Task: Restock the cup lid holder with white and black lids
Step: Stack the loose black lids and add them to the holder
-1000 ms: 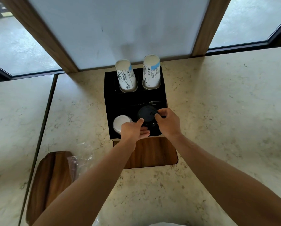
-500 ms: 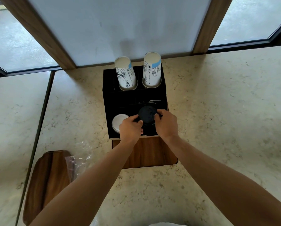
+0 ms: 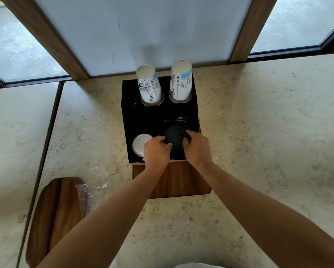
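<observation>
Head view, single frame. Landmark: black lid holder (image 3: 131,122), a matte, box-shaped organiser standing on a glossy cream marble counter (image 3: 268,132) with faint brown veining. At the holder's far end, two stacks of white paper cups (image 3: 149,86) with line-art print and a blue band stand bottom-up in round wells, the left stack tilted leftward, the right (image 3: 180,82) nearly upright. At the holder's near left corner sits a stack of white lids (image 3: 140,145), round, smooth plastic, seated in its well. Just right of them, at the holder's near right well, a stack of black lids (image 3: 175,135), round and dull with a raised top, stands above the holder's surface. Left hand (image 3: 155,149) curls against the black stack's left side, fingers bent and touching it; right hand (image 3: 198,147) wraps its right side, thumb on the rim. Both hands grasp the black lids between them; the left hand's knuckles partly cover the white lids' right edge. Just near of the holder, a rounded wooden board (image 3: 181,182), grained brown, lies flat. Well left of the holder: a second wooden board (image 3: 54,213) with crumpled clear plastic wrap (image 3: 94,182) on it.
</observation>
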